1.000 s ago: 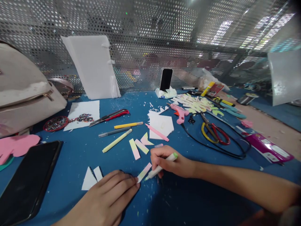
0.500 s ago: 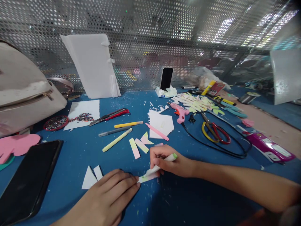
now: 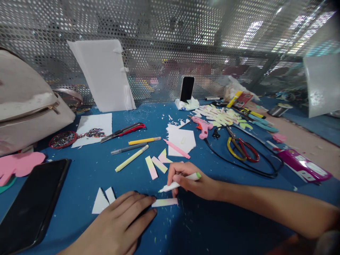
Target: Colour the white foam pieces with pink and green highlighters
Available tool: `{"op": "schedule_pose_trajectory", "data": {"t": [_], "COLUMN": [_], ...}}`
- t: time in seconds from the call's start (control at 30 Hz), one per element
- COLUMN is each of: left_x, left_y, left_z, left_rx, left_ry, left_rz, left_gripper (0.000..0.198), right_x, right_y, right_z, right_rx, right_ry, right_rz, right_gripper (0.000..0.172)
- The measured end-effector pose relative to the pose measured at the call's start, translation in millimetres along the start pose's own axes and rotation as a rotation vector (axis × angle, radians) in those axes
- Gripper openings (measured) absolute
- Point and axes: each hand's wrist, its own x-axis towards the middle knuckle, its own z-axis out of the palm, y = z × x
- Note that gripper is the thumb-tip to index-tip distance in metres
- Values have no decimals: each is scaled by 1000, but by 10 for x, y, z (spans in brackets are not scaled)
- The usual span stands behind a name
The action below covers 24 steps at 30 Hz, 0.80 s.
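My right hand (image 3: 190, 180) grips a white marker with a green end (image 3: 180, 182), its tip pointing left just above a small coloured paper strip (image 3: 165, 202) lying flat on the blue table (image 3: 212, 226). My left hand (image 3: 119, 223) lies flat on the table, fingertips pressing the strip's left end. Two more coloured strips (image 3: 155, 165) and a small triangular piece lie just beyond my right hand. White paper scraps (image 3: 103, 200) sit left of my left hand.
A black phone (image 3: 29, 205) lies at the left, a pale bag (image 3: 26, 106) behind it. Highlighters (image 3: 131, 158), a box cutter (image 3: 123, 131), white paper pieces (image 3: 182, 140), a pink glue gun (image 3: 203, 126), scissors (image 3: 241, 147) and a black cable lie across the middle. A perforated metal wall stands behind.
The strip has turned from slanting to lying level on the table. My right hand has lifted the marker tip off it and drawn back slightly.
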Motion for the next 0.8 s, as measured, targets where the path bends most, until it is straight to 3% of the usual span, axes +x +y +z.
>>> {"op": "schedule_pose_trajectory", "data": {"t": [0.17, 0.57, 0.67, 0.8], "left_x": [36, 60, 64, 52], "left_y": [31, 51, 55, 47], "left_z": [-110, -125, -141, -116], "left_rx": [4, 6, 7, -16], "left_ry": [-127, -128, -143, -96], "left_rz": [-113, -199, -204, -183], "left_gripper": [56, 58, 57, 52], "right_x": [-12, -58, -55, -27], "right_y": [-4, -45, -28, -21], "right_z": [-4, -64, -56, -30], "right_rx": [16, -42, -11, 42], "right_ry": [-100, -334, -294, -136], "right_rz": [-26, -42, -59, -89], "right_gripper": [40, 47, 46, 44]}}
